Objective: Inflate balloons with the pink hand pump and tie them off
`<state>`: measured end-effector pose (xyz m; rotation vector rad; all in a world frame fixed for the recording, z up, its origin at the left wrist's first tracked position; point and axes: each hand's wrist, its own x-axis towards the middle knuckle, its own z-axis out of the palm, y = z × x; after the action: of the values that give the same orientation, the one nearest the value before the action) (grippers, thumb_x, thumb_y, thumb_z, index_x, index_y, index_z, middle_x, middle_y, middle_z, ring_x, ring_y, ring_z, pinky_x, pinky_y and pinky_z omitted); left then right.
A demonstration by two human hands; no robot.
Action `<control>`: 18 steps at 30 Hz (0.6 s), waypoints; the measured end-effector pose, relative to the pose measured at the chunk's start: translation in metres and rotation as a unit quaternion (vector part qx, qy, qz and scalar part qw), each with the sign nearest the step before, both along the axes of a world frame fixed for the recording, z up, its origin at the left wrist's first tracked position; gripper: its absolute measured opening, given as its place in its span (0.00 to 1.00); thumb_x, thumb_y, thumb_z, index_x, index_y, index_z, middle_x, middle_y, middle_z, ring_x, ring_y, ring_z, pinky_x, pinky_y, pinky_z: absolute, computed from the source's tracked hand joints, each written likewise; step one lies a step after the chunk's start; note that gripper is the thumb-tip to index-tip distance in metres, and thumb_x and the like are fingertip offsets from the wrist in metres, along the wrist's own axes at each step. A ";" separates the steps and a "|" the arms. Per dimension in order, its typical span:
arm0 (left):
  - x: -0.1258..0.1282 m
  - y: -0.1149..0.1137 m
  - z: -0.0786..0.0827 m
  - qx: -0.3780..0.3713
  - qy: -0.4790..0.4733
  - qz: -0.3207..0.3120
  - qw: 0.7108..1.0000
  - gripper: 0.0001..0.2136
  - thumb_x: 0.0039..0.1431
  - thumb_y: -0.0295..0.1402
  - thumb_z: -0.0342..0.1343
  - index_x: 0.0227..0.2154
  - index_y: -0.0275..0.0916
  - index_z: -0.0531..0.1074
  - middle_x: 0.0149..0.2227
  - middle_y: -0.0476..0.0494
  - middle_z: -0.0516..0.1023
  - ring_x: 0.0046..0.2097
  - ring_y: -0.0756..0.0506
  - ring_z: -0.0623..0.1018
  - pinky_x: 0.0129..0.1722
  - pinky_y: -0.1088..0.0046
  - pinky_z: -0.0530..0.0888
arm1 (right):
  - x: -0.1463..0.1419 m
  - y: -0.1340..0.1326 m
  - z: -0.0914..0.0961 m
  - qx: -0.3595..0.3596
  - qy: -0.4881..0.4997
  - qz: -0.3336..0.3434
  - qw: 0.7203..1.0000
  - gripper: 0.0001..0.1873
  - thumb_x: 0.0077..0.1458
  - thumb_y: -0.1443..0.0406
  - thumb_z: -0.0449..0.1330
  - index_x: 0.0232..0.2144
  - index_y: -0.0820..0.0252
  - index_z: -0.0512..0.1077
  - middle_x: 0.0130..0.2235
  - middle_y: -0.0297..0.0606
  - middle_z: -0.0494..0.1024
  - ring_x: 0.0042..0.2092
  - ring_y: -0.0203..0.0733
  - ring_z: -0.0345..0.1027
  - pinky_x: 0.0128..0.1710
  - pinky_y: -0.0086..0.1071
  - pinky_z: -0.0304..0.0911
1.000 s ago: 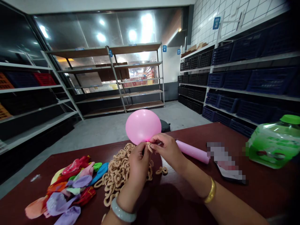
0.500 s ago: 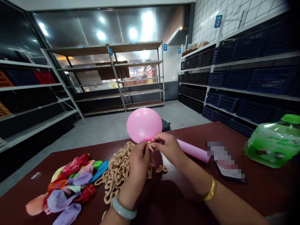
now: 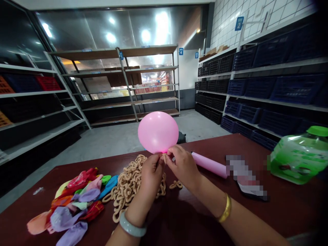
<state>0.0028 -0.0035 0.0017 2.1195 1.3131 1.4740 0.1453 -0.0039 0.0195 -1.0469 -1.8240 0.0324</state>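
Pink balloon (image 3: 158,132): inflated, rounded, glossy, deeper pink at the neck; neck downward, held up at the far edge of the counter (image 3: 217,147). Left hand (image 3: 151,172): thumb and fingers pinched together on the balloon's neck, where a tan loop (image 3: 164,158) shows. Right hand (image 3: 183,167): likewise clamped there, opposite side; precise finger placement partly hidden. Tan loop pile (image 3: 128,179): below and left of balloon. Blue signs, above and right of balloon: "4" (image 3: 181,51), "3" (image 3: 196,55), "2" (image 3: 239,23). Green bottle (image 3: 299,155), well right of balloon: print illegible.
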 end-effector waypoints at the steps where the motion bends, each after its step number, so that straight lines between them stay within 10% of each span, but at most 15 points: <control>1: -0.001 0.000 0.000 0.002 0.002 -0.005 1.000 0.10 0.63 0.33 0.48 0.33 0.38 0.74 0.30 0.46 0.75 0.32 0.47 0.73 0.33 0.73 0.65 | 0.000 0.000 0.000 0.000 0.008 0.003 1.000 0.03 0.58 0.68 0.56 0.30 0.58 0.66 0.33 0.38 0.72 0.36 0.42 0.66 0.37 0.32 0.59; 18: 0.009 -0.008 -0.004 -0.040 -0.169 -0.028 0.984 0.07 0.61 0.34 0.52 0.34 0.38 0.74 0.31 0.48 0.75 0.33 0.49 0.71 0.34 0.75 0.67 | 0.000 -0.009 0.005 0.030 -0.010 0.060 0.998 0.07 0.62 0.69 0.52 0.33 0.59 0.69 0.37 0.40 0.74 0.39 0.43 0.68 0.41 0.34 0.61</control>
<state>0.0121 -0.0119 -0.0024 1.7436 1.1549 1.6388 0.1449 -0.0127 0.0249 -0.8984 -1.8931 0.0392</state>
